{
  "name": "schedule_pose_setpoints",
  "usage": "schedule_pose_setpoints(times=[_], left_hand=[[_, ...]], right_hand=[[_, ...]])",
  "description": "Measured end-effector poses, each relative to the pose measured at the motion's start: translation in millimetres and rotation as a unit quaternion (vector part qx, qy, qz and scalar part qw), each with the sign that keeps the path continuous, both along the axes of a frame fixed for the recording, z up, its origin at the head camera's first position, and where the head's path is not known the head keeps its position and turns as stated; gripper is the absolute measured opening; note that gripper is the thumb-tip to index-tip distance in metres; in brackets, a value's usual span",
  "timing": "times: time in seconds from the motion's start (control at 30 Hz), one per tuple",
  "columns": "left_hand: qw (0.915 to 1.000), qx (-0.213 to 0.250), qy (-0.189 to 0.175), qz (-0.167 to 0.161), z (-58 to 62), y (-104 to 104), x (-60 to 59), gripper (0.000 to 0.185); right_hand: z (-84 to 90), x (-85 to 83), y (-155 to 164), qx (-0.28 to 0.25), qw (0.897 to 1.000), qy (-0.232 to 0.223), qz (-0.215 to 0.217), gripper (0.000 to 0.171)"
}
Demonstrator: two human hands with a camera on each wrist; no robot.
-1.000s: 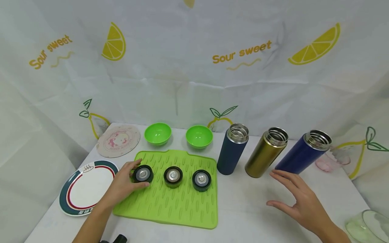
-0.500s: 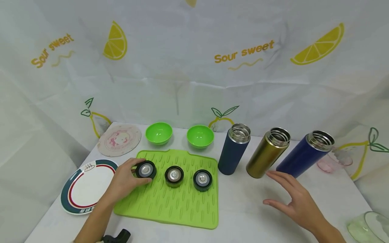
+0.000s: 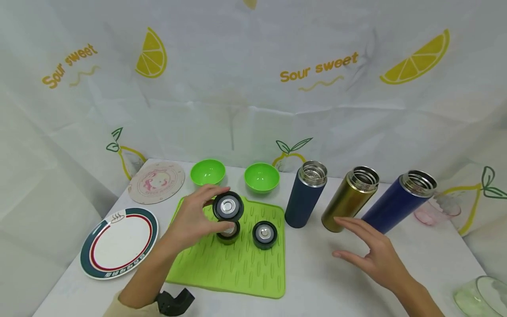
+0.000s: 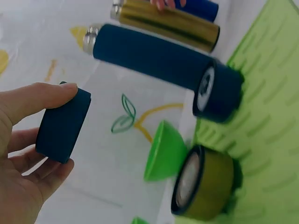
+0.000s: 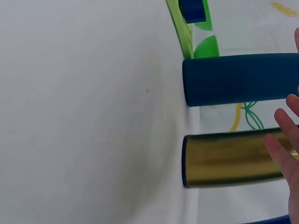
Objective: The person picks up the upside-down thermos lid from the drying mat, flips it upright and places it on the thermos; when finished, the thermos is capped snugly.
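Observation:
My left hand [image 3: 217, 208] pinches a dark round lid [image 3: 227, 207] and holds it in the air above the green mat [image 3: 237, 268]. The left wrist view shows this lid [image 4: 63, 123] between thumb and fingers. Two more lids lie on the mat, an olive one [image 3: 227, 233] partly under the raised lid and a dark one [image 3: 264, 234]. Three open flasks stand to the right: dark teal [image 3: 304, 196], gold [image 3: 348, 200] and blue [image 3: 398, 202]. My right hand [image 3: 344, 237] hovers open just in front of the gold flask [image 5: 224, 158], holding nothing.
Two green bowls [image 3: 207, 172] [image 3: 261, 177] sit behind the mat. A round coaster [image 3: 156, 182] and a striped plate [image 3: 119, 242] lie at the left. A pink glass dish [image 3: 437, 209] and a clear glass piece [image 3: 479, 295] are at the right edge.
My left hand lifted the leftmost lid off the mat and carried it right, over the olive lid. My right hand drifted left, toward the gold flask's base.

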State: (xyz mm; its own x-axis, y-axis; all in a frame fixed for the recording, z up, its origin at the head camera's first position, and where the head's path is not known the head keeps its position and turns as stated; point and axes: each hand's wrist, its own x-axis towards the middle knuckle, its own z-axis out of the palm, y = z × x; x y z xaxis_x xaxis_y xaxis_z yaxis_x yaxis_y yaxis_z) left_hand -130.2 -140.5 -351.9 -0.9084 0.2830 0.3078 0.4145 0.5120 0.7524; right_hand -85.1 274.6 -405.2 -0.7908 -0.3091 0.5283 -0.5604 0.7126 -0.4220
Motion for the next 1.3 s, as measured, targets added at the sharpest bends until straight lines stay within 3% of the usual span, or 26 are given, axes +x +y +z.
schedule_pose_setpoints(times=[0.27, 0.5, 0.7, 0.93, 1.3], left_hand=[[0.9971, 0.012, 0.031, -0.068, 14.9, 33, 2.5, 0.075], [0.9939, 0.011, 0.033, -0.104, 12.7, 60, 1.3, 0.073], [0.9901, 0.033, 0.025, -0.134, 9.1, 77, 0.3, 0.073], [0.9873, 0.039, 0.012, -0.153, 4.3, 94, -2.4, 0.072], [0.9853, 0.035, 0.031, -0.165, -3.1, 104, -0.3, 0.072]], right_hand=[[12.6, -10.7, -17, -0.047, 0.998, -0.011, 0.034, 0.075], [21.6, -17.4, -40, -0.086, 0.993, -0.008, 0.081, 0.070], [24.9, -20.4, -58, -0.124, 0.985, -0.034, 0.113, 0.065], [22.4, -22.9, -72, -0.172, 0.973, -0.051, 0.147, 0.060], [18.9, -18.9, -75, -0.204, 0.962, -0.092, 0.159, 0.046]])
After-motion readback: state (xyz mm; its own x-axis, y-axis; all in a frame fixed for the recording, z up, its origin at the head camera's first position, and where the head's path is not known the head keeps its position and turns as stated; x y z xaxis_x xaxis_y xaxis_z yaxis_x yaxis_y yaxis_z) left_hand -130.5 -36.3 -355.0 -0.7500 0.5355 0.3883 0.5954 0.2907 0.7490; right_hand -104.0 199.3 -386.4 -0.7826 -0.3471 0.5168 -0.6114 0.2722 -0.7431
